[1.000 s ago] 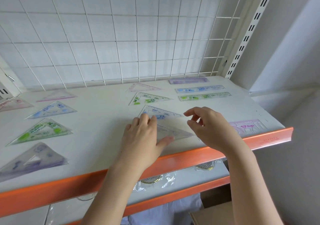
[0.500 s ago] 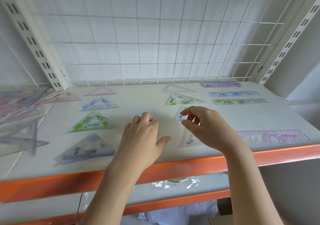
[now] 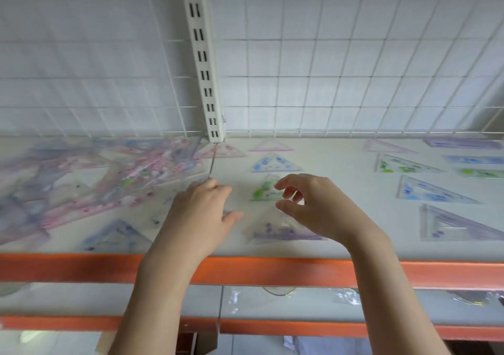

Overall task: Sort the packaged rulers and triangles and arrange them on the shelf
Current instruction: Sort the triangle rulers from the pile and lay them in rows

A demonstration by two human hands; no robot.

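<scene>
Packaged clear triangles lie in rows on the white shelf (image 3: 341, 185). A blue triangle (image 3: 274, 163) and a green triangle (image 3: 263, 191) lie mid-shelf, with a purple triangle (image 3: 281, 229) near the front edge. My left hand (image 3: 201, 215) hovers over the shelf with fingers loosely spread, holding nothing. My right hand (image 3: 316, 207) hangs over the purple and green triangles, fingers curled apart and empty. A blurred unsorted pile of rulers and triangles (image 3: 90, 180) covers the left section. Sorted triangles (image 3: 431, 191) and rulers (image 3: 474, 161) lie at the right.
An orange lip (image 3: 81, 267) edges the shelf front. A white slotted upright (image 3: 204, 62) and wire grid (image 3: 341, 54) close the back. A lower shelf (image 3: 381, 303) holds plastic-wrapped items. A loose blue triangle (image 3: 117, 234) lies front left.
The view has swung left, bringing the unsorted pile into sight. Both hands have left the triangle at the right and moved left, empty, over the middle of the shelf.
</scene>
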